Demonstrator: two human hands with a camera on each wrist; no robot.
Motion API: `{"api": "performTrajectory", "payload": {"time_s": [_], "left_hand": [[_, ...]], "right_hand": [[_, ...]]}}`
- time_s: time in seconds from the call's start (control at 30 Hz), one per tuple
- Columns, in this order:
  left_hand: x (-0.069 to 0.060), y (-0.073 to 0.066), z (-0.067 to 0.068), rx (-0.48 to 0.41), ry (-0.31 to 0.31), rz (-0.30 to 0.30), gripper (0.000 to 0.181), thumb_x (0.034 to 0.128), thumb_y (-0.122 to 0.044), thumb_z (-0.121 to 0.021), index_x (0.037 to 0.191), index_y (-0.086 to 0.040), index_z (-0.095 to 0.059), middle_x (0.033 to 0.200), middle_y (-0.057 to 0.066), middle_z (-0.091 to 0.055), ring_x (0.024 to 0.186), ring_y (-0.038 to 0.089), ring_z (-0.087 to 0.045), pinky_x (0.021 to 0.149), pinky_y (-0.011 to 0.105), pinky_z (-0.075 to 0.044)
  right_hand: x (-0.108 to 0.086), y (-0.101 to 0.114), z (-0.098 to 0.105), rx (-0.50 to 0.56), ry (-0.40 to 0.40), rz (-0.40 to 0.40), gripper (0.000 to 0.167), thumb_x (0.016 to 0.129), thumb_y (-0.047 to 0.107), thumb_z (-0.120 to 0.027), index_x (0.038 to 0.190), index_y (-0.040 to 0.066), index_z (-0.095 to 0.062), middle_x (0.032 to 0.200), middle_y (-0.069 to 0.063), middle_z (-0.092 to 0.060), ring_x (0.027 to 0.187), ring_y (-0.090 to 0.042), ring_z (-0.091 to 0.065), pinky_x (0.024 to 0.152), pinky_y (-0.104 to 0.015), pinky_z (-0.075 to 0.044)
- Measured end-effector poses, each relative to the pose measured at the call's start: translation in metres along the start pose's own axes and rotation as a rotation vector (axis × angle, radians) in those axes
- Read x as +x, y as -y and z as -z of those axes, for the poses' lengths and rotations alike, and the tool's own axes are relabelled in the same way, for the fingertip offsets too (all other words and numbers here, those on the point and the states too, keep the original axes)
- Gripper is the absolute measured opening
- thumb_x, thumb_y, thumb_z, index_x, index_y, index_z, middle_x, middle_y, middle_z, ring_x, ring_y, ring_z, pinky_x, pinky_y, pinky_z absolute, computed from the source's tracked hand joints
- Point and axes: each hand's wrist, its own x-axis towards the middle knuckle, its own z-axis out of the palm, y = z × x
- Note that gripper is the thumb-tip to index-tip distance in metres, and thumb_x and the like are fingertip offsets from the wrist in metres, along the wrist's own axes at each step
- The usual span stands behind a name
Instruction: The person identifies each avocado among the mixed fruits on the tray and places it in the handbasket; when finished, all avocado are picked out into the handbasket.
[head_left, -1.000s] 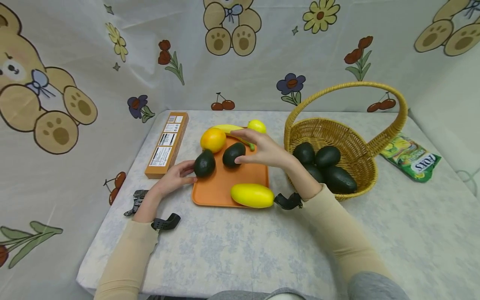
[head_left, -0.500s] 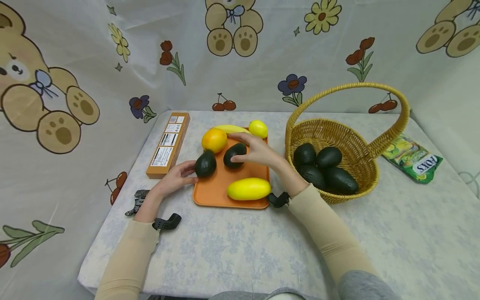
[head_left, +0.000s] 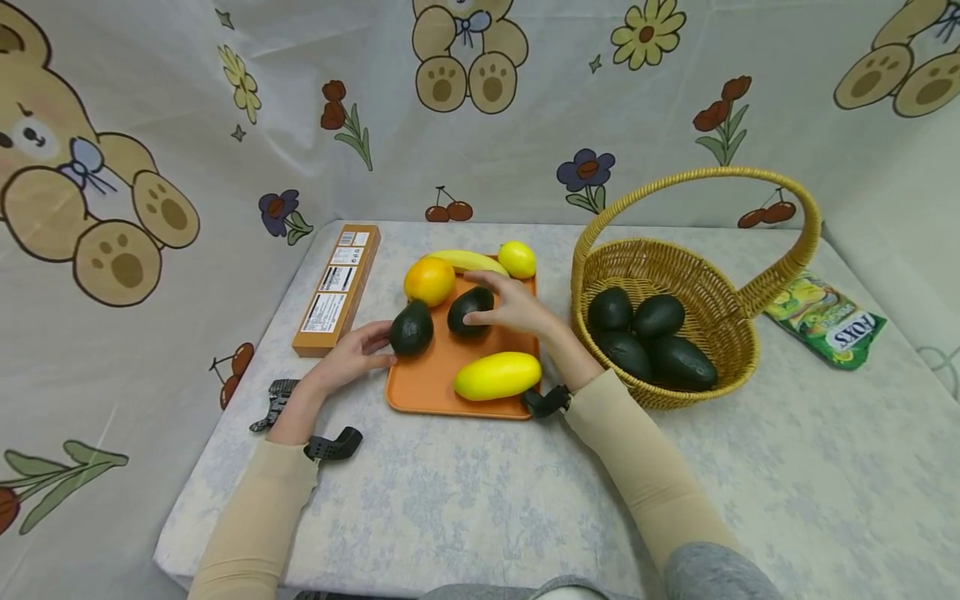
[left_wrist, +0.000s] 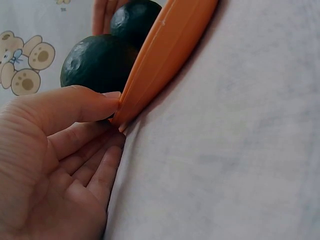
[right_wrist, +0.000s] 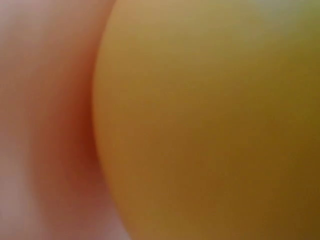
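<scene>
Leftmost, a printed bear (head_left: 90,183) sits on the pale backdrop, and a long orange box (head_left: 336,290) with white labels lies at an angle on the table (head_left: 450,492). Next comes the left hand (head_left: 347,358), which pinches the left edge of an orange tray (head_left: 431,383): its thumb rests on the rim, its fingers bent against the outside. Those fingers are just beside the left avocado (head_left: 412,332); whether they touch it, I cannot tell. Just beyond that avocado is an orange (head_left: 430,282), and a banana (head_left: 459,262) runs along the tray's far edge.

Further right, the right avocado (head_left: 465,312) lies on the tray within the grip of the right hand (head_left: 517,304), thumb on the near side and fingers over the far side. A yellow oblong fruit (head_left: 498,377) lies at the tray's near right corner, a lemon (head_left: 517,259) at the far right one. The right wrist view is mostly a blurred yellow surface. Beyond stands a wicker basket (head_left: 678,265) holding four avocados (head_left: 684,363), and rightmost a green packet (head_left: 832,321) lies just beside it.
</scene>
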Motion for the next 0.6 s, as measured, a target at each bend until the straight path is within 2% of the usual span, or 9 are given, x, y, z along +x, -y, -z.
{"api": "performTrajectory", "payload": {"time_s": [0.33, 0.6], "left_hand": [[-0.0004, 0.0002, 0.0003, -0.016, 0.001, 0.007, 0.061, 0.0859, -0.001, -0.066, 0.140, 0.004, -0.038, 0.144, 0.020, -0.036, 0.132, 0.034, -0.034, 0.108, 0.040, -0.032], [-0.0007, 0.0000, 0.0002, -0.032, 0.007, 0.006, 0.061, 0.0859, -0.001, -0.066, 0.140, 0.004, -0.038, 0.144, 0.021, -0.035, 0.133, 0.035, -0.033, 0.109, 0.040, -0.032]], "right_hand": [[0.0018, -0.0030, -0.0002, -0.139, 0.034, 0.010, 0.073, 0.078, 0.031, -0.078, 0.139, 0.006, -0.046, 0.137, -0.006, -0.049, 0.126, -0.021, -0.042, 0.107, -0.037, -0.032], [0.0026, -0.0044, -0.0008, -0.148, 0.060, -0.018, 0.074, 0.075, 0.036, -0.080, 0.135, 0.004, -0.051, 0.134, -0.006, -0.052, 0.121, -0.020, -0.046, 0.105, -0.036, -0.035]]}}
